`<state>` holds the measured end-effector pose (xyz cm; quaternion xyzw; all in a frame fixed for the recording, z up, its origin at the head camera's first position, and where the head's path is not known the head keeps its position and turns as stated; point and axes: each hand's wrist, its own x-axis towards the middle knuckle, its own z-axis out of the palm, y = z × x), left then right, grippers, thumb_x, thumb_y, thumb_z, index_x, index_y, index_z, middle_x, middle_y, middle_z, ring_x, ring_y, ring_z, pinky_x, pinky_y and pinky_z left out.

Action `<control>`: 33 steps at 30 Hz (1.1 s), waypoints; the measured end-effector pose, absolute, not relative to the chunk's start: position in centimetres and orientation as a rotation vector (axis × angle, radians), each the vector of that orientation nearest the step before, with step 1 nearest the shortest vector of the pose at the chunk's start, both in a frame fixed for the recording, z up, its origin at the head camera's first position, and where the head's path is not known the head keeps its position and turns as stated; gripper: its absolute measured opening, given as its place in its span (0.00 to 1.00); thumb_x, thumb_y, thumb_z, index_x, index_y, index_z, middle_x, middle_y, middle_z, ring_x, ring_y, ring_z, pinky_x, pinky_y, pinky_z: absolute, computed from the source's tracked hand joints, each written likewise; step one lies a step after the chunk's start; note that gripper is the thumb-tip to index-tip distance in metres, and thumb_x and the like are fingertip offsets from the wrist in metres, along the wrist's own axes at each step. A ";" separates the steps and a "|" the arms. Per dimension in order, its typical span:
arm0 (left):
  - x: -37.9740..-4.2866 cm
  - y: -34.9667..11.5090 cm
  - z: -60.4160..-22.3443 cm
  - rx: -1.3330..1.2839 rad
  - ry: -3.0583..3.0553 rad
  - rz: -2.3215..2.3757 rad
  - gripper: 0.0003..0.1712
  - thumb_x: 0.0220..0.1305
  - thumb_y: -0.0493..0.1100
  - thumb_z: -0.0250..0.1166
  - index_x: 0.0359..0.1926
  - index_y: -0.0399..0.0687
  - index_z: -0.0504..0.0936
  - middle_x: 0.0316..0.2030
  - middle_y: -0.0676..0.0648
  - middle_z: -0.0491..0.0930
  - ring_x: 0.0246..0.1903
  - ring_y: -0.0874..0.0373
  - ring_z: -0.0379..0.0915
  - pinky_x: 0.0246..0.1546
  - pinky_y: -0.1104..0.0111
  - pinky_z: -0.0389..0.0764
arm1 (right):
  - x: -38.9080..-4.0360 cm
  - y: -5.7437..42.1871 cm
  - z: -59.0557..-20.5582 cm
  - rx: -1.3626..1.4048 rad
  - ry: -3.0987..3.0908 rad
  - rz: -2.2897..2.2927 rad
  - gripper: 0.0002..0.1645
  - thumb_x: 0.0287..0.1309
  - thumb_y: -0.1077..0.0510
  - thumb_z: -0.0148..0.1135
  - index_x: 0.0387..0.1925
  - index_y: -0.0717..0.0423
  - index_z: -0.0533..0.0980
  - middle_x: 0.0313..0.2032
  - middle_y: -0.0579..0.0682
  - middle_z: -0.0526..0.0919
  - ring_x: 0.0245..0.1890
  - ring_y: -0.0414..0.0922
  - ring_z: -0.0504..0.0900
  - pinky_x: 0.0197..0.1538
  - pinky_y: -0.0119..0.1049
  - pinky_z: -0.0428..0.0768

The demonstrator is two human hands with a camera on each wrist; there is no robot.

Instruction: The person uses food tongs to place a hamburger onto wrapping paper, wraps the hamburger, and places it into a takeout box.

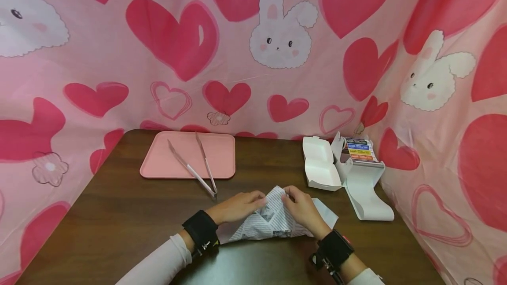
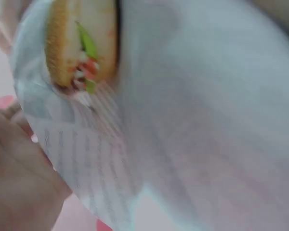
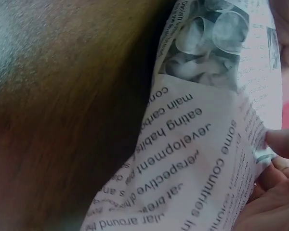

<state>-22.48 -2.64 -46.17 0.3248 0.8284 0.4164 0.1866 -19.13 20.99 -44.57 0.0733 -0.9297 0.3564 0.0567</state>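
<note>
A sheet of newsprint-patterned wrapping paper [image 1: 265,221] lies folded up on the table in front of me. Inside its fold, the left wrist view shows a sandwich in a seeded bun [image 2: 82,48] with green and red filling; from above, paper hides it. My left hand [image 1: 243,206] reaches across from the left, fingers extended, fingertips touching the raised paper. On the other side, my right hand [image 1: 303,208] pinches the paper's edge between thumb and fingers, which shows close up in the right wrist view.
Steel tongs [image 1: 192,170] lie partly on a pink tray [image 1: 166,162] at the back left. An opened white clamshell box [image 1: 322,170] stands at the back right, beside a dispenser [image 1: 358,157] with coloured labels and a white strip [image 1: 368,199] hanging out. Heart-patterned cloth [image 1: 233,56] hangs behind the table.
</note>
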 end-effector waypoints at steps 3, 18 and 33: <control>-22.3 -2.1 -46.0 0.972 2.415 1.104 0.29 0.72 0.60 0.61 0.63 0.48 0.71 0.58 0.43 0.81 0.59 0.51 0.77 0.58 0.56 0.77 | -19.3 20.8 -45.0 0.209 -2.826 1.045 0.06 0.65 0.63 0.64 0.43 0.56 0.81 0.38 0.52 0.86 0.37 0.45 0.81 0.42 0.43 0.78; -20.7 -1.2 -46.3 1.319 2.631 0.656 0.33 0.72 0.59 0.61 0.71 0.52 0.70 0.68 0.44 0.69 0.66 0.50 0.69 0.68 0.49 0.67 | -19.5 19.6 -45.9 0.264 -2.828 0.691 0.06 0.62 0.65 0.65 0.40 0.55 0.79 0.33 0.51 0.84 0.37 0.52 0.80 0.41 0.48 0.77; -20.4 -1.6 -46.8 1.335 2.686 0.466 0.45 0.72 0.67 0.54 0.77 0.41 0.60 0.74 0.45 0.62 0.73 0.52 0.60 0.73 0.54 0.59 | -19.4 20.2 -47.0 0.432 -2.782 0.459 0.06 0.61 0.64 0.64 0.34 0.54 0.85 0.34 0.49 0.81 0.38 0.50 0.75 0.39 0.44 0.71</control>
